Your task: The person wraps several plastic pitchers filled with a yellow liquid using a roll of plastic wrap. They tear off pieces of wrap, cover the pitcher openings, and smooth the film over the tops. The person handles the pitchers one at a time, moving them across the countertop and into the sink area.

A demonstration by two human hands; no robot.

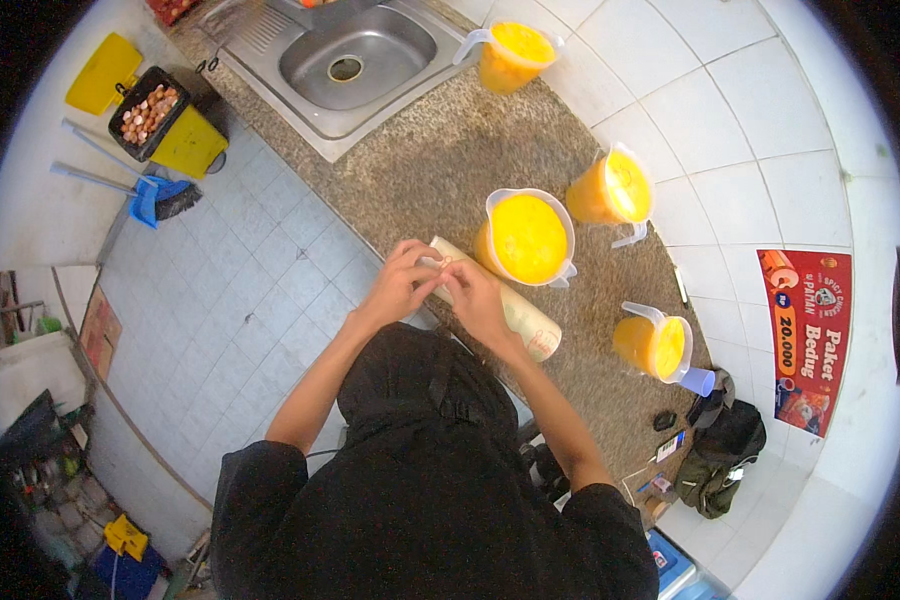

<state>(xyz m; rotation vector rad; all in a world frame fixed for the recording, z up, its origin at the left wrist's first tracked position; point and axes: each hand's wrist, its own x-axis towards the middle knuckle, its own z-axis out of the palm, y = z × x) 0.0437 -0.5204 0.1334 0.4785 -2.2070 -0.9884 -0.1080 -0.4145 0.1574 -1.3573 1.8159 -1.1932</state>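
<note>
A pale roll of wrapping film [523, 315], printed with red writing, lies slantwise on the speckled stone counter [420, 161] at its front edge. My left hand [399, 286] has its fingers curled on the roll's far end. Beside it, my right hand [480, 298] pinches with thumb and forefinger at the roll's surface, the fingertips of both hands almost meeting. Any thin film between them is too fine to make out. Right behind the roll stands a clear plastic jug [529, 238] full of yellow liquid, apparently beaten egg.
More filled jugs stand along the tiled wall: one by the sink [360, 56], another jug [615, 187] behind, a third jug [652, 345] right, beside a blue cup [697, 381]. A backpack [724, 450] and phone [670, 446] lie rightward. Eggshells fill a yellow bin [191, 142].
</note>
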